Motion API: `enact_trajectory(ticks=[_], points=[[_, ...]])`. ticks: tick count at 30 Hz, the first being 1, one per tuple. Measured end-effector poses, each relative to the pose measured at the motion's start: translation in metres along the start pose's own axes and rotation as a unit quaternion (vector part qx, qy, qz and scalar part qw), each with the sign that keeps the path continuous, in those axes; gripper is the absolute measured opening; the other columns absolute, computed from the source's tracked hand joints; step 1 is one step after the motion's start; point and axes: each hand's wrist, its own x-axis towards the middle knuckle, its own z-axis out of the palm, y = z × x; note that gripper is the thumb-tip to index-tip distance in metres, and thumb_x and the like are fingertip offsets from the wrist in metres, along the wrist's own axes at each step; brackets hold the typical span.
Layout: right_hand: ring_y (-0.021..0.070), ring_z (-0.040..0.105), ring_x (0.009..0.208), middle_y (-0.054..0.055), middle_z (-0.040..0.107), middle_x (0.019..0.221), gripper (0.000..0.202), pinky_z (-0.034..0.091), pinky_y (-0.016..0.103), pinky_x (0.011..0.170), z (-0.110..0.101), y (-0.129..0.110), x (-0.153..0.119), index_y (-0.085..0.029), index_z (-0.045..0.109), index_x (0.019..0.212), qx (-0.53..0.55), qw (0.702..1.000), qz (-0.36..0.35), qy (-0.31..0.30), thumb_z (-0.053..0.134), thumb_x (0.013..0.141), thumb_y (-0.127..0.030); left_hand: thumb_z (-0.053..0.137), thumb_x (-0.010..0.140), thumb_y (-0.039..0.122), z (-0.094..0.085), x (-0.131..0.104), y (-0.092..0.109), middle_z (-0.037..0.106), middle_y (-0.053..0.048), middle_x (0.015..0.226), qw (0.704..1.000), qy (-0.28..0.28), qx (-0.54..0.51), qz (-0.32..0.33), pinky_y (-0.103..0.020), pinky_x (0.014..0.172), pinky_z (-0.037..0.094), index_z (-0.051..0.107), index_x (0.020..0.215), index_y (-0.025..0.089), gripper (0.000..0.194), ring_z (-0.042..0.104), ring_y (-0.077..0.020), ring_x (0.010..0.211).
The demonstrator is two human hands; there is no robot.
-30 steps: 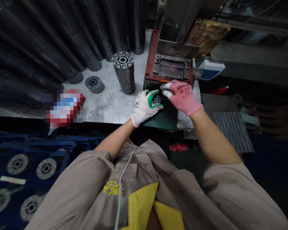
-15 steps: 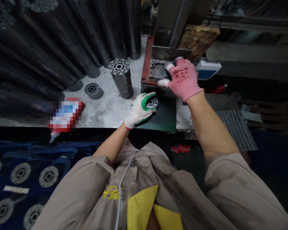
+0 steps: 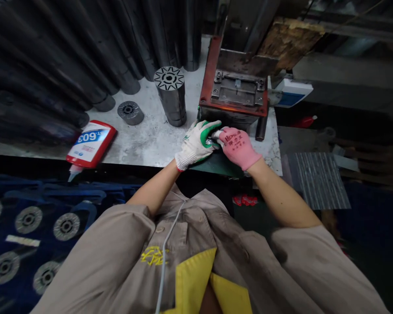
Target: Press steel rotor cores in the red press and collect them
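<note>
My left hand (image 3: 198, 145), in a white glove with a green palm, is wrapped round a slotted metal rotor core (image 3: 209, 142) above the dark green mat (image 3: 221, 165). Only a small piece of the core's top shows between the fingers. My right hand (image 3: 236, 147), in a pink glove with white fingertips, is closed at the core's top, its fingers pressed together. Whatever lies in those fingertips is hidden. Just behind both hands stands a red-framed metal fixture (image 3: 209, 83) with a rectangular recess on top.
A taller slotted core stack (image 3: 170, 102) and a short core (image 3: 130, 113) stand on the white bench (image 3: 144, 146). A red glue bottle (image 3: 91, 144) lies at its front edge. Long dark cylinders (image 3: 124, 48) fill the back left. Blue trays (image 3: 68, 194) with several cores lie below left.
My right hand has come from the fixture's top down and left to the core in my left hand. The fixture's recess is now uncovered. The view has shifted slightly.
</note>
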Motion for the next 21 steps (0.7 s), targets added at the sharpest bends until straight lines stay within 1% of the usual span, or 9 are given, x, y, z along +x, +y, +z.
enact_trajectory(ticks=[2, 4, 6, 10, 11, 13, 16, 19, 21], points=[[0.0287, 0.067, 0.115, 0.017, 0.071, 0.128, 0.039, 0.046, 0.036, 0.085, -0.001, -0.003, 0.003, -0.015, 0.072, 0.124, -0.024, 1.000, -0.006, -0.018, 0.039, 0.103, -0.010, 0.074, 0.087, 0.044, -0.002, 0.000, 0.001, 0.063, -0.009, 0.150, 1.000, 0.005, -0.001, 0.002, -0.050, 0.129, 0.035, 0.057, 0.151, 0.022, 0.070, 0.055, -0.0313, 0.141], [0.0286, 0.068, 0.112, 0.017, 0.072, 0.126, 0.039, 0.046, 0.036, 0.083, -0.002, 0.002, 0.004, -0.015, 0.072, 0.124, -0.021, 1.000, -0.006, -0.015, 0.039, 0.104, -0.011, 0.074, 0.087, 0.043, -0.004, -0.001, 0.002, 0.063, -0.009, 0.150, 1.000, 0.008, -0.003, 0.002, -0.049, 0.129, 0.036, 0.057, 0.151, 0.022, 0.070, 0.055, -0.0311, 0.141], [0.0286, 0.067, 0.112, 0.017, 0.072, 0.128, 0.038, 0.046, 0.036, 0.087, -0.004, 0.011, 0.002, -0.015, 0.071, 0.127, 0.007, 1.000, -0.001, 0.014, 0.039, 0.105, -0.015, 0.074, 0.088, 0.045, -0.005, -0.001, 0.002, 0.062, -0.009, 0.151, 1.000, 0.006, -0.006, 0.004, -0.048, 0.128, 0.038, 0.055, 0.152, 0.022, 0.070, 0.054, -0.0309, 0.142], [0.0283, 0.064, 0.120, 0.015, 0.070, 0.135, 0.040, 0.047, 0.038, 0.097, -0.005, 0.023, -0.005, -0.018, 0.069, 0.132, 0.068, 0.991, 0.031, 0.115, 0.037, 0.109, -0.023, 0.078, 0.085, 0.051, -0.004, 0.000, 0.000, 0.061, -0.010, 0.152, 1.000, -0.007, -0.003, -0.003, -0.051, 0.127, 0.039, 0.054, 0.153, 0.025, 0.076, 0.054, -0.0327, 0.143], [0.0285, 0.064, 0.121, 0.014, 0.069, 0.136, 0.040, 0.048, 0.038, 0.097, -0.004, 0.022, -0.005, -0.019, 0.068, 0.133, 0.069, 0.990, 0.031, 0.120, 0.036, 0.110, -0.025, 0.079, 0.084, 0.050, -0.003, 0.000, 0.000, 0.061, -0.010, 0.152, 1.000, -0.006, 0.000, -0.008, -0.051, 0.127, 0.039, 0.055, 0.152, 0.024, 0.077, 0.053, -0.0335, 0.144], [0.0292, 0.065, 0.119, 0.015, 0.070, 0.136, 0.039, 0.049, 0.039, 0.095, -0.003, 0.017, -0.003, -0.019, 0.069, 0.132, 0.058, 0.995, 0.012, 0.085, 0.038, 0.109, -0.025, 0.078, 0.084, 0.046, -0.002, 0.000, 0.000, 0.062, -0.011, 0.151, 1.000, 0.001, 0.000, -0.009, -0.051, 0.128, 0.037, 0.056, 0.151, 0.022, 0.075, 0.053, -0.0337, 0.144], [0.0292, 0.069, 0.112, 0.018, 0.073, 0.129, 0.039, 0.050, 0.038, 0.087, -0.003, 0.000, 0.004, -0.016, 0.069, 0.128, 0.026, 0.999, -0.023, 0.014, 0.038, 0.105, -0.018, 0.072, 0.088, 0.042, -0.004, 0.000, 0.002, 0.063, -0.008, 0.151, 1.000, -0.001, -0.014, 0.000, -0.050, 0.129, 0.037, 0.058, 0.150, 0.023, 0.067, 0.055, -0.0317, 0.142], [0.0300, 0.072, 0.108, 0.021, 0.075, 0.122, 0.043, 0.050, 0.037, 0.078, -0.010, -0.016, 0.010, -0.013, 0.070, 0.125, -0.019, 0.999, -0.032, -0.025, 0.035, 0.100, -0.008, 0.071, 0.088, 0.041, -0.007, -0.001, 0.004, 0.064, -0.007, 0.150, 1.000, -0.013, -0.019, -0.004, -0.052, 0.129, 0.037, 0.058, 0.150, 0.025, 0.066, 0.054, -0.0317, 0.144], [0.0308, 0.073, 0.108, 0.022, 0.076, 0.120, 0.045, 0.051, 0.037, 0.076, -0.017, -0.021, 0.013, -0.010, 0.072, 0.123, -0.043, 0.997, -0.038, -0.050, 0.035, 0.098, -0.005, 0.071, 0.088, 0.040, -0.009, -0.001, 0.004, 0.064, -0.006, 0.151, 1.000, -0.015, -0.021, -0.002, -0.052, 0.131, 0.035, 0.058, 0.151, 0.025, 0.066, 0.053, -0.0313, 0.144]])
